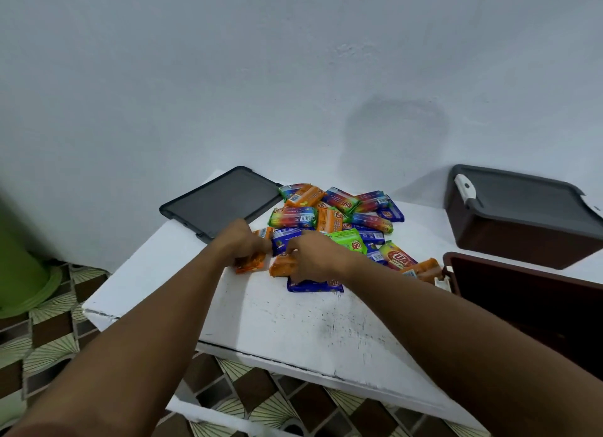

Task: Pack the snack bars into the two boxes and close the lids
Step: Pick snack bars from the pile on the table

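As both reach the snack bars (339, 205) — left hand (239, 241) pinches orange bar (250, 263) | right hand (318, 257) grips second orange bar (282, 265)

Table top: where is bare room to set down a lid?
Bare: the near table strip between snack bars and front edge, left of the open box; also the gap before the closed box. Crowded: far middle, bars beside the grey lid.

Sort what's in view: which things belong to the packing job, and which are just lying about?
Job:
snack bars
open box
closed box
loose lid
left hand and right hand, each gripping an orange bar

Lying about:
green bin, on the floor beside the table
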